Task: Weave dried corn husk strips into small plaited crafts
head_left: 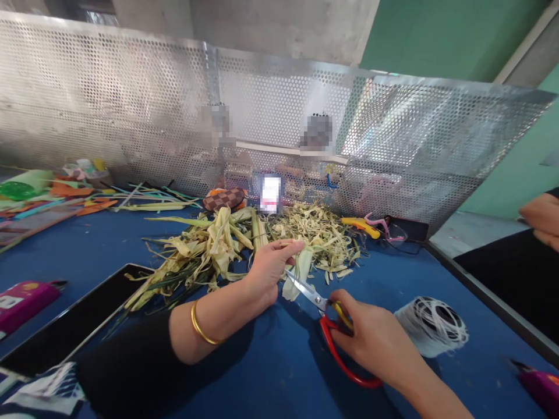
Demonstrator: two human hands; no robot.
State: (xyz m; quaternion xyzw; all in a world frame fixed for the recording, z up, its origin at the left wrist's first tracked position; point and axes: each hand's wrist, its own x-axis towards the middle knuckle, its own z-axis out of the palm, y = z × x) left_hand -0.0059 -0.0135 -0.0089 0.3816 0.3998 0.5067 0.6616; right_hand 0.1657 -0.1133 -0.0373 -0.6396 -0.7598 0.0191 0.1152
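Between the thumb and fingers of my left hand (271, 266) is a pale green corn husk (301, 269), hanging downward. My right hand (370, 333) grips a pair of scissors (318, 299) with red and yellow handles. The scissor blades reach the lower part of the husk; whether they cut into it I cannot tell. Beyond my left hand lies a heap of long dried husks (209, 244). A pile of small husk scraps (321, 230) spreads behind the held piece.
A spool of pale string (432, 326) stands right of my right hand. A black tray (74, 323) lies at left, near a magenta object (28, 302). A lit phone (270, 193) leans before the perforated metal screen (279, 87). A person's arm (541, 218) shows at far right.
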